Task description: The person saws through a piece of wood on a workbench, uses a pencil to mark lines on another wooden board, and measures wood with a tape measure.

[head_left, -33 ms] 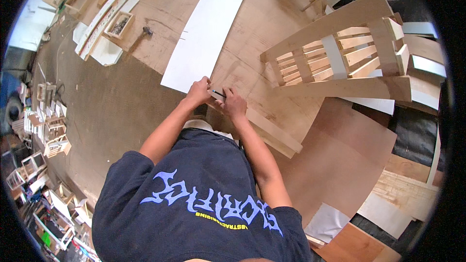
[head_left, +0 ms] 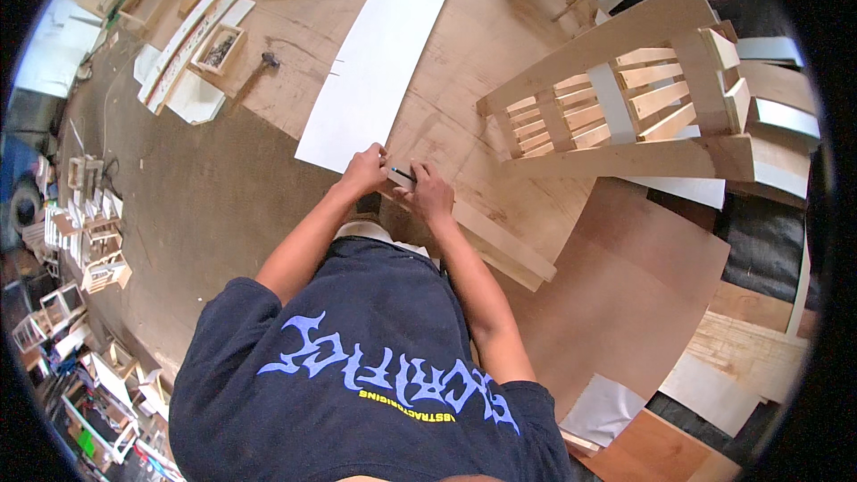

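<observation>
A slim dark pen [head_left: 403, 174] with a light blue end lies in the grip of the right hand [head_left: 430, 192], its fingers closed about it and the blue end turned toward the left hand. The left hand [head_left: 366, 170] is at the near right corner of a long white panel [head_left: 375, 62], fingers bunched; I cannot tell whether they pinch anything. Two short dark lines show at the panel's left edge. A narrow wooden board [head_left: 500, 245] runs from beneath the right hand toward the lower right.

The panel lies flat on a scuffed, light brown plywood surface [head_left: 500, 45], its near left corner close to the boundary with the darker brown floor [head_left: 223, 187]. A wide band of plywood separates the panel from a slatted wooden frame [head_left: 611, 103] on the right; on the left, a hammer [head_left: 269, 60] and a small wooden box [head_left: 234, 54] of dark bits sit well apart from the hands. A large brown sheet [head_left: 625, 259] spreads below the frame, and small wooden frames [head_left: 105, 272] crowd the far left.

The person's dark navy T-shirt [head_left: 357, 419] carries big jagged lilac lettering and a smaller yellow line, both upside down here.
</observation>
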Available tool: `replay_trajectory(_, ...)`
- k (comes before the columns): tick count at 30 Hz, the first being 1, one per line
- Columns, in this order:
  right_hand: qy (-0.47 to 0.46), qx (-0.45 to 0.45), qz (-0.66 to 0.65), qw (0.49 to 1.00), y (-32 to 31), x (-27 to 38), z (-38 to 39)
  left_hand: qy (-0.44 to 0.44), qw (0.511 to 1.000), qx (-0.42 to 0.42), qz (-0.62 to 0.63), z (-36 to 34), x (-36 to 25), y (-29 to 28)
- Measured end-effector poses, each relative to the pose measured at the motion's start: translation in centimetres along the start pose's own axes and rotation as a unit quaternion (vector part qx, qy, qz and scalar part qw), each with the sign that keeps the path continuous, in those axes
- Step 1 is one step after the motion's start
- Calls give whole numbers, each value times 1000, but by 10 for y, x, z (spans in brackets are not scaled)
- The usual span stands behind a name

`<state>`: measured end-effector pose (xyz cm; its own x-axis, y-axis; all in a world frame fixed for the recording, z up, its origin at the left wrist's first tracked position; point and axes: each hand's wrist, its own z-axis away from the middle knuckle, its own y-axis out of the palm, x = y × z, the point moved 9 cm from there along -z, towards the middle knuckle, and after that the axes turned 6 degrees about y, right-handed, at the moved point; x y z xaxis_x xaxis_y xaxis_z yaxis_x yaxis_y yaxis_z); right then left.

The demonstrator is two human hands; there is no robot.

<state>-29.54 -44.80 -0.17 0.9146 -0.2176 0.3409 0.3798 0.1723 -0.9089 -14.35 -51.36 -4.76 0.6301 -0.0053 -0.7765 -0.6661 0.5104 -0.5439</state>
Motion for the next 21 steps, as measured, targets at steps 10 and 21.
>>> replay_trajectory(10,112,-83,-45,989,-35,-79,74,12,999,-49,-10,12,-3,3)
replay_trajectory(21,80,-3,19,997,-22,-66,48,316,895,1,-314,7,-74,25)
